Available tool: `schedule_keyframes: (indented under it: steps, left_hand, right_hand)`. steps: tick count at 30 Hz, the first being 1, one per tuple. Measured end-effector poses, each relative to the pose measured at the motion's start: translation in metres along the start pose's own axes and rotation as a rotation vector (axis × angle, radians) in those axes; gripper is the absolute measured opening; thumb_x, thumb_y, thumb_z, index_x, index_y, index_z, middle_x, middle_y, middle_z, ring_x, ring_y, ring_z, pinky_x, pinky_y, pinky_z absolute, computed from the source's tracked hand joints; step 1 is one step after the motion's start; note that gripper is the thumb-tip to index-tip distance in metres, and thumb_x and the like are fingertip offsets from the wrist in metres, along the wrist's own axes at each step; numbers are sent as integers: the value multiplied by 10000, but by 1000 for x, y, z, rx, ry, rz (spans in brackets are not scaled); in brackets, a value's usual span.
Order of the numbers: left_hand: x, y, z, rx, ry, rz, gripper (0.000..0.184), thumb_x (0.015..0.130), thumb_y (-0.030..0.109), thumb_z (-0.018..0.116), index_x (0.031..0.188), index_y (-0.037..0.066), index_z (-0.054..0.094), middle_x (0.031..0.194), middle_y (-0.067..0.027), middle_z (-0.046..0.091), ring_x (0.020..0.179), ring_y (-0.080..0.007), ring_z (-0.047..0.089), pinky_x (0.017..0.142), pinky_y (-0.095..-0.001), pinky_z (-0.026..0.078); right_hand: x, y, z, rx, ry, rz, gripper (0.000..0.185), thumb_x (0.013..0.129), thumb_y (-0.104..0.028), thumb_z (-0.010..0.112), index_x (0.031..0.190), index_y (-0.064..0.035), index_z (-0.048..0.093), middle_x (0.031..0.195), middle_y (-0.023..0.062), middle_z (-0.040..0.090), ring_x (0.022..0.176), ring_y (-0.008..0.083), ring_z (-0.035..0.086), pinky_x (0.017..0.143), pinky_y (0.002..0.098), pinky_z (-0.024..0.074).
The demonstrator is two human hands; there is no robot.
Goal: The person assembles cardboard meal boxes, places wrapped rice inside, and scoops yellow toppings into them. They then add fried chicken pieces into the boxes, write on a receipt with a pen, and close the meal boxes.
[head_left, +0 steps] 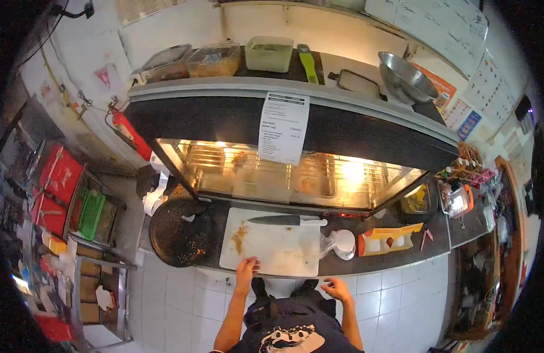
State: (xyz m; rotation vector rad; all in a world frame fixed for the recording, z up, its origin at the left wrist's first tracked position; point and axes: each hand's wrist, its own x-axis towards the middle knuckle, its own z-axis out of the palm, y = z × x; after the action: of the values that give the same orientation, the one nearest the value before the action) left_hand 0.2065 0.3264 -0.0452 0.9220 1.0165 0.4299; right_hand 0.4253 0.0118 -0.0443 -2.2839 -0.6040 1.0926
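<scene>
The flat, crumb-smeared board is laid on the surface; its near-left edge is overlapped by the left hand, fingers bent, grip unclear. Beyond its near-right corner, the right hand is held half-curled, empty.

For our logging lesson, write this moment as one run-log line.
left hand: at near edge of cutting board | right hand: off board, apparently empty | knife: lying on board
</scene>
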Motion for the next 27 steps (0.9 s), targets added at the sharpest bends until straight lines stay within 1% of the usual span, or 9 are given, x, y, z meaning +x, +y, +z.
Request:
schedule_keyframes:
  steps: [7, 10, 11, 13, 15, 18, 21, 22, 27]
  left_hand:
    - [27, -17, 56, 43, -127, -18, 199, 976, 221, 584, 1087, 70, 652, 984, -61, 696, 813, -151, 656, 675, -281, 505]
    - [26, -18, 96, 88, -132, -70, 198, 977, 228, 586, 1088, 77, 650, 974, -66, 692, 819, -167, 666, 684, -277, 517]
    - [29, -28, 109, 124, -125, -71, 204, 979, 234, 575, 1097, 82, 641, 973, -71, 691, 823, -178, 663, 693, -301, 520]
    - [36, -44, 136, 158, -111, -67, 210, 980, 241, 565, 1106, 86, 632, 973, -76, 690, 827, -190, 660, 701, -326, 524]
    - [36, -63, 166, 112, -66, -78, 186, 994, 229, 550, 1086, 99, 646, 959, -59, 688, 813, -168, 670, 674, -289, 525]
    - [28, -97, 217, -3, 36, -89, 195, 1001, 229, 533, 1108, 99, 632, 940, -56, 686, 804, -173, 671, 672, -294, 529]
    - [1, -108, 290, -63, 65, -88, 203, 1003, 223, 538, 1132, 86, 615, 935, -59, 685, 805, -184, 676, 674, -302, 531]
    - [-22, -107, 317, -64, 92, -88, 202, 1003, 219, 540, 1132, 81, 614, 938, -63, 686, 806, -187, 677, 674, -305, 532]
    - [-70, -141, 370, 10, 179, -163, 224, 1003, 225, 551, 1152, 64, 597, 995, -97, 689, 822, -215, 679, 685, -332, 544]
  right_hand:
    - [-16, 8, -112, 394, 251, -35, 332, 913, -195, 712, 1174, -3, 644, 886, 77, 713, 727, 128, 663, 615, 291, 546]
    - [-16, 13, -200, 467, 455, -234, 249, 928, -152, 692, 1116, 9, 660, 824, 20, 672, 702, 79, 600, 601, 254, 492]
    - [-23, -1, -236, 256, 605, -152, 190, 936, -132, 677, 1061, 11, 670, 806, 2, 662, 707, 68, 600, 616, 249, 494]
    - [-7, 7, -303, 577, 660, -376, 130, 931, -96, 658, 992, 18, 665, 796, 7, 660, 664, 61, 594, 585, 244, 487]
    - [26, 12, -376, 427, 822, -494, 107, 921, -68, 646, 963, 28, 663, 745, 22, 652, 613, 68, 584, 563, 242, 482]
    - [116, 42, -474, 92, 909, -449, 114, 913, -75, 636, 939, 23, 689, 654, 58, 651, 547, 93, 586, 550, 259, 478]
    - [226, 46, -539, -51, 826, -541, 184, 789, -160, 708, 938, -56, 736, 735, 128, 706, 664, 232, 686, 635, 349, 530]
    - [253, 41, -555, -86, 624, -472, 182, 783, -195, 671, 887, -52, 713, 782, 161, 701, 699, 313, 677, 655, 388, 528]
    - [393, 52, -542, -413, 263, -360, 184, 729, -196, 696, 840, -50, 704, 747, 154, 685, 673, 295, 659, 617, 389, 513]
